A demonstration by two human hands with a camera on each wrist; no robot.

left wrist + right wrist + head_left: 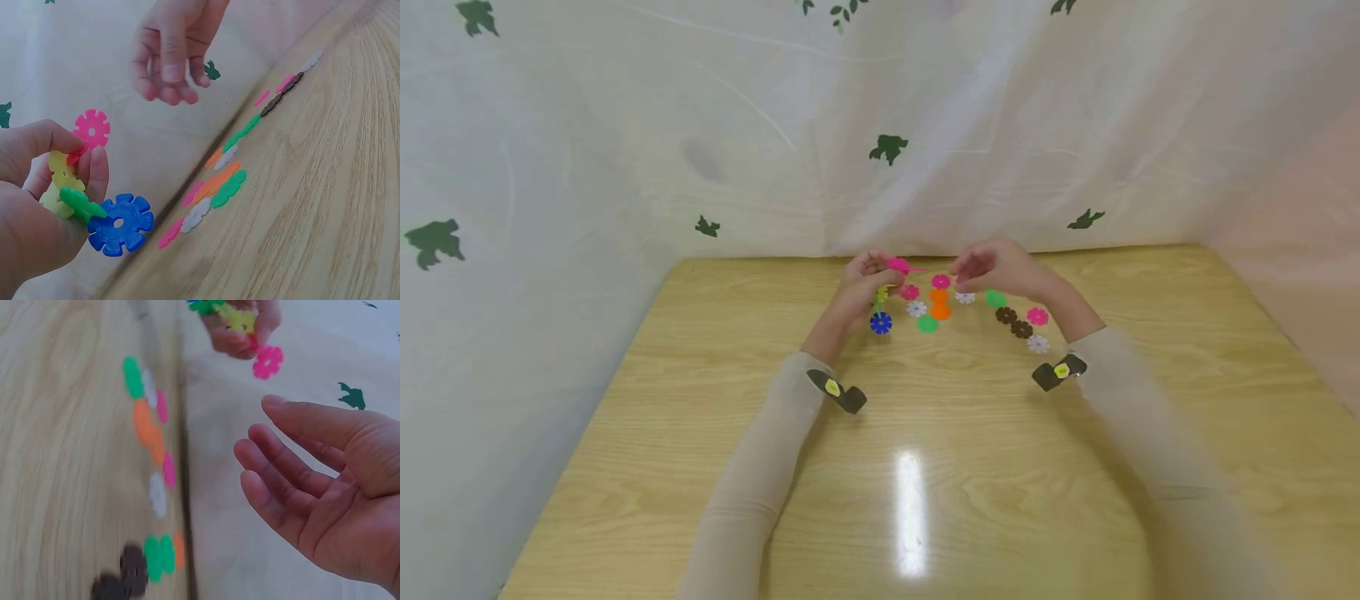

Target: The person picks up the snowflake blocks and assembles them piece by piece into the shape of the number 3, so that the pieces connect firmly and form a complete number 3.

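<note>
My left hand [856, 293] pinches a small cluster of interlocking plastic snowflake discs above the table's far edge. In the left wrist view, the cluster has a pink disc [95, 120] at its top and a yellow disc [60, 167] between the fingers. Below these, a green disc [80, 202] joins a blue disc [128, 235] that hangs outward past the palm. Part of the cluster is hidden by the fingers. To the right, my right hand [1006, 268] hovers apart from it, palm turned inward; the right wrist view shows its fingers [281, 459] loosely spread and holding nothing.
Loose discs lie flat along the table's back: orange [940, 312], green [928, 324], white [916, 309] and pink [910, 292] ones near the middle, brown ones [1021, 330] farther right. A pale curtain [760, 167] with green leaf and bird shapes hangs behind the wooden table [715, 467].
</note>
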